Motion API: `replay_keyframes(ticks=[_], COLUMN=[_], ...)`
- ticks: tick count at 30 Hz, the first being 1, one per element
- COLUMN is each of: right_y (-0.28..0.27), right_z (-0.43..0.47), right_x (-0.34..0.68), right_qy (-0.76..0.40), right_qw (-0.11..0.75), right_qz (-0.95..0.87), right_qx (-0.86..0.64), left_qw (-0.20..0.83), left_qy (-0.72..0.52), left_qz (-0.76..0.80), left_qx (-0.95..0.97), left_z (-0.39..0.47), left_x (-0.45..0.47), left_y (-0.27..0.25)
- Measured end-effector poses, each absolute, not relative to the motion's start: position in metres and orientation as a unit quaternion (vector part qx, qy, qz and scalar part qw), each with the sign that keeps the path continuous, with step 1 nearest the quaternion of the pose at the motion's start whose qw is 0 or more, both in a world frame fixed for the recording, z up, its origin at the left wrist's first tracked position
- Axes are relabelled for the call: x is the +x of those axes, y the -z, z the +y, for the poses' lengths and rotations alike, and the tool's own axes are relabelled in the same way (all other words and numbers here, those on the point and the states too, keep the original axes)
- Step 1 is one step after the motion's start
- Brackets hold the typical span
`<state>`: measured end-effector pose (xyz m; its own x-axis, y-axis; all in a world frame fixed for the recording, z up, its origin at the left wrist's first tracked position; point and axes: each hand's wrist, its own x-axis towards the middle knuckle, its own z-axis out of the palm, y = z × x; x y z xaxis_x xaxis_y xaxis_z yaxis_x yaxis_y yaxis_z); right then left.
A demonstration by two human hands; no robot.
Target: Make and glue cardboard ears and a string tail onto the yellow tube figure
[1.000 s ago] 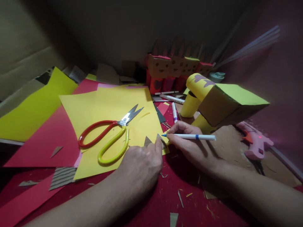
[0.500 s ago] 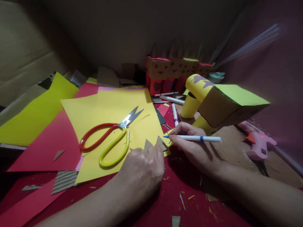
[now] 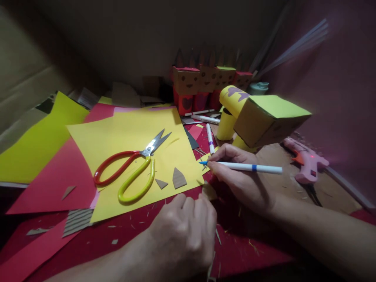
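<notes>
My right hand (image 3: 235, 170) grips a white marker (image 3: 258, 168) with a blue band, its blue tip pointing left. Below and to the left, my left hand (image 3: 188, 223) is closed on a small cardboard piece (image 3: 209, 192), which is dim and partly covered by the fingers. A pointed cardboard piece (image 3: 179, 179) and a smaller cardboard triangle (image 3: 161, 183) lie on the yellow paper (image 3: 123, 129), just beyond my left hand. Scissors (image 3: 149, 149) with one red and one yellow handle rest there too, blades slightly apart.
Behind my right hand stands a box-headed yellow figure (image 3: 264, 117). A pink glue gun (image 3: 310, 160) lies to the right. Several box figures with faces (image 3: 188, 80) line the back, with markers (image 3: 210, 139) before them. Red paper (image 3: 58, 176) and cardboard scraps (image 3: 78, 222) spread left.
My left hand has drawn back toward me off the yellow paper with a cardboard piece, uncovering the pointed piece and triangle. My right hand keeps the marker. The whole view has shifted slightly.
</notes>
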<state>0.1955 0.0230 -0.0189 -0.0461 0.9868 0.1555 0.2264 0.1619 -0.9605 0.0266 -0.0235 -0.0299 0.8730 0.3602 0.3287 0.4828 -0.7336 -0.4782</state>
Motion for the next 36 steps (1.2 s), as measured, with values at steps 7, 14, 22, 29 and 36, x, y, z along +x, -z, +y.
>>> replay_keyframes(ticks=[7,14,22,29,36], right_y=[0.007,0.026,0.029,0.030,0.036], right_z=[-0.012,-0.035,-0.028,-0.048,-0.049], right_x=[0.215,0.232,0.231,0.225,0.231], right_qy=[-0.503,-0.431,-0.420,-0.447,-0.517], right_qw=[0.434,0.407,0.388,0.403,0.410], right_qz=[-0.577,-0.615,-0.648,-0.616,-0.541], right_qx=[-0.476,-0.520,-0.503,-0.507,-0.522], left_qw=[0.203,0.204,0.153,0.083,0.107], left_qy=[0.102,0.147,0.076,0.108,0.209], left_qz=[-0.188,-0.233,-0.275,-0.289,-0.319], left_qx=[-0.956,-0.939,-0.946,-0.947,-0.918], left_z=[-0.037,-0.041,-0.042,-0.041,-0.054], left_x=[0.033,0.029,0.026,0.012,0.015], left_y=[0.031,0.038,0.043,0.043,0.048])
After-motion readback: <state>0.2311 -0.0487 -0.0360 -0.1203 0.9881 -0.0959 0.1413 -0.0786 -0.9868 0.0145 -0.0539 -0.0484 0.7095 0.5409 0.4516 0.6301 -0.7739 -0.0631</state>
